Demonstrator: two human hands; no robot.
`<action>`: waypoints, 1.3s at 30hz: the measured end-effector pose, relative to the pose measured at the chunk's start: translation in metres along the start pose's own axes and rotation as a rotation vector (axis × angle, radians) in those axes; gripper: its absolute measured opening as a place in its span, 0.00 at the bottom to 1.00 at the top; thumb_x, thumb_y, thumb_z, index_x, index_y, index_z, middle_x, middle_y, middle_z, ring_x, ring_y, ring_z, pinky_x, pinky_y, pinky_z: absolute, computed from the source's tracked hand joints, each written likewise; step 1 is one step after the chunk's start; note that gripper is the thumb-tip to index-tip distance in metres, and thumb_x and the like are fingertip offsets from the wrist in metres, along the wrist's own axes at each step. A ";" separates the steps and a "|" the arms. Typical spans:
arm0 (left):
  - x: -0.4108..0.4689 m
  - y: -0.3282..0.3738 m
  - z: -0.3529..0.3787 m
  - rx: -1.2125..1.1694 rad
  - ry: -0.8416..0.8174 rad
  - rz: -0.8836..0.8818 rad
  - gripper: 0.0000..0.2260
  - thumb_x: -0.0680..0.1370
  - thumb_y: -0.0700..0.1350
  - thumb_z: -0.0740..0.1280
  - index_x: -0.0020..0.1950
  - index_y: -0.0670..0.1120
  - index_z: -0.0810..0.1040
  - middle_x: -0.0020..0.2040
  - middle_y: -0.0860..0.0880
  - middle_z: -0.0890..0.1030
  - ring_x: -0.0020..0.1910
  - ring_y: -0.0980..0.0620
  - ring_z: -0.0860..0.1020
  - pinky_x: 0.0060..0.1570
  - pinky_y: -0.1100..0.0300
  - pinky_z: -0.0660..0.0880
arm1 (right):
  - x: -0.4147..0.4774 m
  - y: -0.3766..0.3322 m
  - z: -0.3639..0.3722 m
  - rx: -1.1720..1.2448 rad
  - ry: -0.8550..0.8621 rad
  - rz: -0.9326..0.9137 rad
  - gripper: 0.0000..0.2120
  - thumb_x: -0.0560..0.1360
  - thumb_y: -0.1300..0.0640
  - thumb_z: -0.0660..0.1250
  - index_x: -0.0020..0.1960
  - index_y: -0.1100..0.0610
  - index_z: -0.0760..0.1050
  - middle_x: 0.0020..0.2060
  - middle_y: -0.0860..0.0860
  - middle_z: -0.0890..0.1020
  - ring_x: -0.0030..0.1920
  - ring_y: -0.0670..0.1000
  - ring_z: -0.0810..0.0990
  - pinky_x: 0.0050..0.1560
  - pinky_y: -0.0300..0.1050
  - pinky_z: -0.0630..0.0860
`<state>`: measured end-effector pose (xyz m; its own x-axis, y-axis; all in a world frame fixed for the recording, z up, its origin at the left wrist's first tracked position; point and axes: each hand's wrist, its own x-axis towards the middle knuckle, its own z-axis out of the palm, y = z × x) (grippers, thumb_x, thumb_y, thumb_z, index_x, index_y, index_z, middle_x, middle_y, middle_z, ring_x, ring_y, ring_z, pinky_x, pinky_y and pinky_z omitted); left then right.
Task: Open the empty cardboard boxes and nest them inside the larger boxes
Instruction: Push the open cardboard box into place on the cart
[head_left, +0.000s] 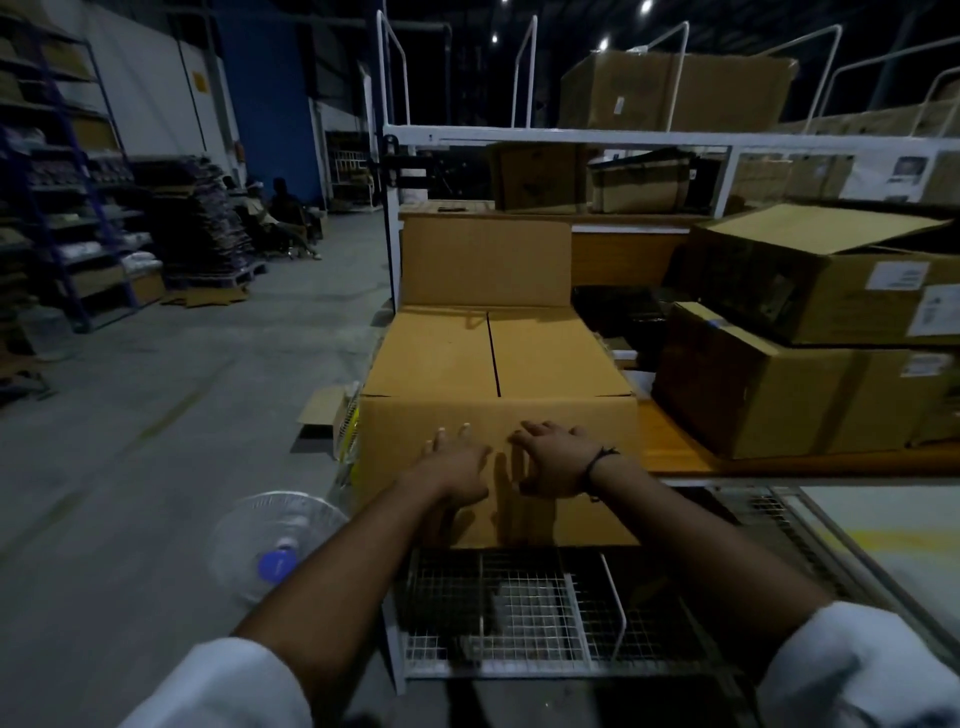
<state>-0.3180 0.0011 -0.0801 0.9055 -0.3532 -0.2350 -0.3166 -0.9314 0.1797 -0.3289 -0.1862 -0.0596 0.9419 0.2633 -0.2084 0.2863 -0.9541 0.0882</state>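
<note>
Head view shows both hands laid on the near wall of a cardboard box (493, 353): the left hand (457, 467) and the right hand (556, 462) lie side by side, just apart, fingers straight and spread, palms against the board, gripping nothing. The box stands at the near left end of the bench (670, 441), its near bottom edge over a wire-mesh rack (493, 613). Its far flap (485, 260) stands upright, while two top flaps lie shut and meet at a dark seam down the middle. The step in hand looks like steadying or shifting the box before opening it. To do that well, the push should stay low and even on both palms, so the box neither twists nor tips off the bench's left edge. Fingertips can then go to the seam and lift both flaps outward together rather than wrenching one. Counted: two hands; one box under them, with three flaps seen; two stacked boxes (779, 395) just to its right, the upper with a flap raised; one big box (675, 88) on top of the white frame; two smaller boxes (540, 176) on the far shelf under its rail; more at far right, too blurred to count; one fan (275, 551) on the floor, near left.
</note>
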 end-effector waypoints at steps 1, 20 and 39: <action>0.006 -0.005 0.007 0.025 0.021 -0.002 0.34 0.82 0.50 0.66 0.84 0.54 0.53 0.84 0.43 0.39 0.81 0.32 0.40 0.79 0.37 0.45 | 0.006 -0.001 0.003 0.029 0.016 0.017 0.41 0.77 0.38 0.67 0.82 0.47 0.51 0.82 0.52 0.48 0.80 0.60 0.50 0.76 0.67 0.55; 0.083 -0.071 0.038 0.253 0.656 0.136 0.44 0.77 0.59 0.72 0.84 0.52 0.49 0.81 0.47 0.61 0.79 0.42 0.59 0.79 0.45 0.54 | 0.102 0.003 0.042 0.064 0.492 0.116 0.38 0.77 0.36 0.63 0.79 0.53 0.56 0.74 0.54 0.67 0.75 0.59 0.61 0.77 0.64 0.50; 0.094 -0.117 -0.044 0.513 0.671 0.187 0.38 0.78 0.65 0.61 0.80 0.42 0.65 0.83 0.37 0.54 0.83 0.40 0.48 0.80 0.44 0.50 | 0.147 -0.059 -0.082 0.912 0.819 -0.291 0.37 0.81 0.55 0.67 0.83 0.51 0.49 0.75 0.51 0.70 0.71 0.48 0.70 0.63 0.39 0.71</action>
<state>-0.1830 0.0804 -0.0811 0.7497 -0.5284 0.3984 -0.4187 -0.8450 -0.3327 -0.1926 -0.0793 -0.0158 0.7908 0.1792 0.5853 0.5831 -0.5114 -0.6312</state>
